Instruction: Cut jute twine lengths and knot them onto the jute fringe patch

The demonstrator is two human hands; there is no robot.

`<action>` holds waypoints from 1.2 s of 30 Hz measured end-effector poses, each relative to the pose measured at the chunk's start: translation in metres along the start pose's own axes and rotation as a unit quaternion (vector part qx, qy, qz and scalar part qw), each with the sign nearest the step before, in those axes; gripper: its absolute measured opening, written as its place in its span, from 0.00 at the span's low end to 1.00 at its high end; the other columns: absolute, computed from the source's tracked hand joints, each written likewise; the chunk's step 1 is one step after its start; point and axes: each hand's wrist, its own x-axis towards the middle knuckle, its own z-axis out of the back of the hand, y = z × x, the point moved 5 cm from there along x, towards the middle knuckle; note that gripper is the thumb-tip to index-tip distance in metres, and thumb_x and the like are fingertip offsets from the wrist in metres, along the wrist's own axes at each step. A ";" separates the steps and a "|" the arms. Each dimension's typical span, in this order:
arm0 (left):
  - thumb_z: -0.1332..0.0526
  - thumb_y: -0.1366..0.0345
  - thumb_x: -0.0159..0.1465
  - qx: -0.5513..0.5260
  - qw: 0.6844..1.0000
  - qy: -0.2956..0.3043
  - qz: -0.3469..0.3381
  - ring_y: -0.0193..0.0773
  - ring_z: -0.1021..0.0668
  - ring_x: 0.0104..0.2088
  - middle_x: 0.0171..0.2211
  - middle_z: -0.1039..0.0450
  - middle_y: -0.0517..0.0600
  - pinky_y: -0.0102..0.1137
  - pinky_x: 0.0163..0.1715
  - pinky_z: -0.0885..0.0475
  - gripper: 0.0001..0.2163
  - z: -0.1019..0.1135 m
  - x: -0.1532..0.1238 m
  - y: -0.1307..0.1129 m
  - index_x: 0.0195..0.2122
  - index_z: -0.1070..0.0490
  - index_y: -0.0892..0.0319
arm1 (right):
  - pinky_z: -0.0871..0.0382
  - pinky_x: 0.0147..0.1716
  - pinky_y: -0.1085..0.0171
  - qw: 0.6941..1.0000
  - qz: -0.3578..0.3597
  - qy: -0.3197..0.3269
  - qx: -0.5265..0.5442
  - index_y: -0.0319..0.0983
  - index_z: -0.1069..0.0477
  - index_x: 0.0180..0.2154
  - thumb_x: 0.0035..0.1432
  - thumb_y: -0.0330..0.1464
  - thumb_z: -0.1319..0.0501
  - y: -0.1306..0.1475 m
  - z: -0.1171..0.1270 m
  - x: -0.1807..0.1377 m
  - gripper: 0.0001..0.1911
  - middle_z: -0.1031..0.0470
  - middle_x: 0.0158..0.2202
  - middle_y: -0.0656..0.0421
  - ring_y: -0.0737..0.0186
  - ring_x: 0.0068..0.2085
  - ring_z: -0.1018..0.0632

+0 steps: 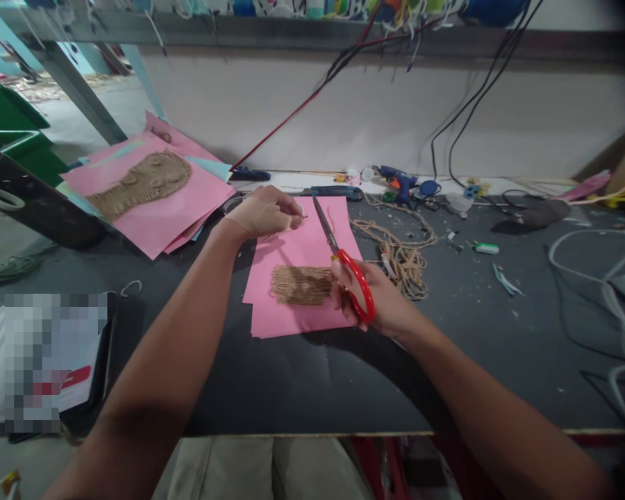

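Observation:
My right hand (378,295) is wrapped round the red handles of a pair of scissors (362,288). The blades point up and away and look closed. Below the scissors, a rectangular mat of tan twine strands (301,285) lies on pink paper sheets (286,323), with my right fingers at its right end. My left hand (268,212), with a pale beige wrap across its back, hovers near the paper's far left edge. Its fingertips are pinched together; a thin thing shows at them, too small to name. Right of the paper sits a loose tangle of twine (406,267).
A twine-covered piece (148,179) rests on stacked pink sheets at the left. Along the back lie a cutter knife (336,192) and a blue glue gun (403,182). A black cylinder (42,201) leans at far left; cables (604,278) run along the right.

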 end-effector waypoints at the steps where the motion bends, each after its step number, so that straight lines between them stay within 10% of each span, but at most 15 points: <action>1: 0.33 0.63 0.51 -0.003 1.000 -0.002 0.006 0.36 0.28 0.28 0.29 0.21 0.53 0.32 0.28 0.36 0.12 0.001 0.000 0.002 0.35 0.16 0.60 | 0.42 0.08 0.72 1.000 0.011 0.004 -0.002 0.41 0.37 0.33 0.62 0.50 0.37 0.001 0.000 0.000 0.21 0.28 0.22 0.64 0.71 0.14 0.32; 8: 0.32 0.61 0.52 0.011 1.000 -0.021 0.003 0.36 0.28 0.28 0.27 0.23 0.51 0.32 0.28 0.35 0.10 0.011 0.003 0.023 0.33 0.17 0.59 | 0.38 0.20 0.70 0.985 0.099 0.041 -0.139 0.39 0.33 0.34 0.59 0.37 0.34 0.017 0.005 -0.003 0.11 0.30 0.25 0.65 0.72 0.21 0.32; 20: 0.31 0.62 0.53 -0.037 0.998 -0.045 -0.007 0.38 0.24 0.33 0.34 0.19 0.53 0.33 0.35 0.30 0.10 0.016 0.004 0.037 0.35 0.17 0.59 | 0.34 0.39 0.64 0.803 0.201 0.176 -0.533 0.39 0.23 0.42 0.56 0.30 0.34 0.019 -0.002 -0.008 0.11 0.21 0.40 0.56 0.59 0.40 0.23; 36: 0.32 0.60 0.54 -0.007 1.000 -0.023 0.007 0.35 0.26 0.29 0.30 0.21 0.50 0.31 0.31 0.33 0.10 0.013 0.006 0.038 0.34 0.18 0.58 | 0.28 0.52 0.55 0.782 0.224 0.193 -0.548 0.38 0.25 0.51 0.58 0.26 0.38 0.024 -0.017 -0.022 0.19 0.22 0.52 0.50 0.51 0.53 0.23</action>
